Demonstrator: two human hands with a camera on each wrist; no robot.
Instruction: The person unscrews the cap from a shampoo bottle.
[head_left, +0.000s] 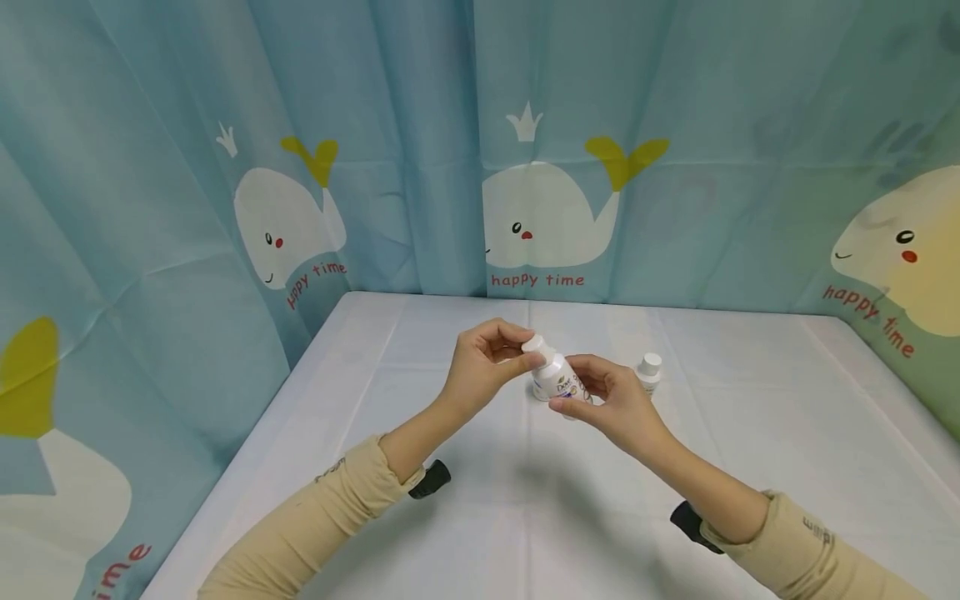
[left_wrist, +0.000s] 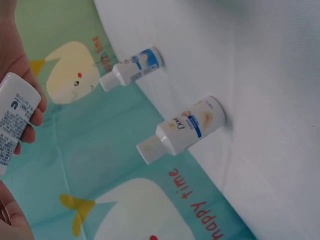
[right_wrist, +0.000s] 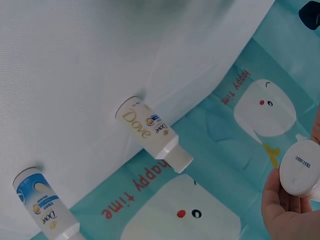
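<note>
A white Dove bottle point(head_left: 561, 381) is held tilted above the table, its cap toward the upper left. My right hand point(head_left: 618, 404) grips its body, thumb on the near side and fingers behind. With thumb and fingertips, my left hand point(head_left: 480, 367) pinches the white cap point(head_left: 536, 345). Small print on the bottle's back point(left_wrist: 17, 112) faces the left wrist camera. In the right wrist view its round base point(right_wrist: 300, 167) shows, with the right hand's fingers point(right_wrist: 272, 200) around it.
Two more Dove bottles stand on the white-covered table point(head_left: 450, 542): a cream-labelled one point(right_wrist: 145, 125), mostly hidden behind the held bottle in the head view, and a blue-labelled one point(right_wrist: 42, 202) beyond the right hand. A blue whale-print curtain point(head_left: 420, 125) hangs around the table.
</note>
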